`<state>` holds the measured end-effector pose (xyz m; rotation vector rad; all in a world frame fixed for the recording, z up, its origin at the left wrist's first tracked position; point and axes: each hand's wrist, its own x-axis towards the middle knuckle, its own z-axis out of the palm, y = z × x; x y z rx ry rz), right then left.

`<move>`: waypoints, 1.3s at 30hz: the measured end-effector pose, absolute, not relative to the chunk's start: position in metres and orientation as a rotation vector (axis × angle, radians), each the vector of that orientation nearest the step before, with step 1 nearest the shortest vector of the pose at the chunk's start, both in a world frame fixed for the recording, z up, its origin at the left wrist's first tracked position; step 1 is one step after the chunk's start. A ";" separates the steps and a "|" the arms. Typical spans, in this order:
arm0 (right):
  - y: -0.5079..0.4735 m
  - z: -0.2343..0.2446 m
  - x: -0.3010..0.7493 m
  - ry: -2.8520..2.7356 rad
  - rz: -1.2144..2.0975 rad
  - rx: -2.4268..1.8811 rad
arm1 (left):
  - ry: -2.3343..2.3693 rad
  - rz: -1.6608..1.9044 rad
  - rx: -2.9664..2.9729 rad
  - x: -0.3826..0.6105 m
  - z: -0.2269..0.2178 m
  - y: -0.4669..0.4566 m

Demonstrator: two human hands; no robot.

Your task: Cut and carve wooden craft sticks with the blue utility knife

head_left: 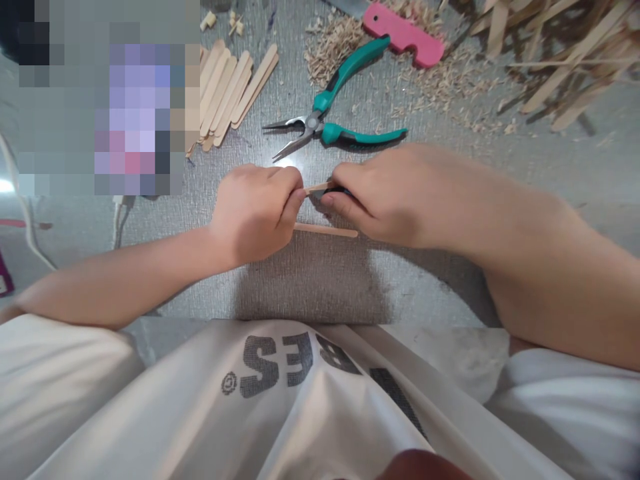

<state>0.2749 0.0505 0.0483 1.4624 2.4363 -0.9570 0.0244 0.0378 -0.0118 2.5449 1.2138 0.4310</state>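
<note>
My left hand is closed in a pinch on one end of a short wooden stick. My right hand is closed too, gripping the stick's other end together with a small dark object that I cannot make out. Both hands hover just above the grey textured surface. A second flat wooden stick lies on the surface directly under the hands.
Teal-handled long-nose pliers lie open just beyond the hands. A pile of flat wooden sticks sits at the back left, a pink tool on wood shavings behind, and loose wooden strips at the back right.
</note>
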 end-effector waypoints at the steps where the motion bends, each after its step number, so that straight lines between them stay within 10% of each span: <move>1: 0.050 0.049 0.273 2.417 -0.939 1.476 | 1.218 0.413 2.538 0.025 -0.011 0.038; 39: 0.045 0.057 0.254 2.278 -0.643 1.346 | 1.337 -0.033 2.436 0.031 0.018 0.043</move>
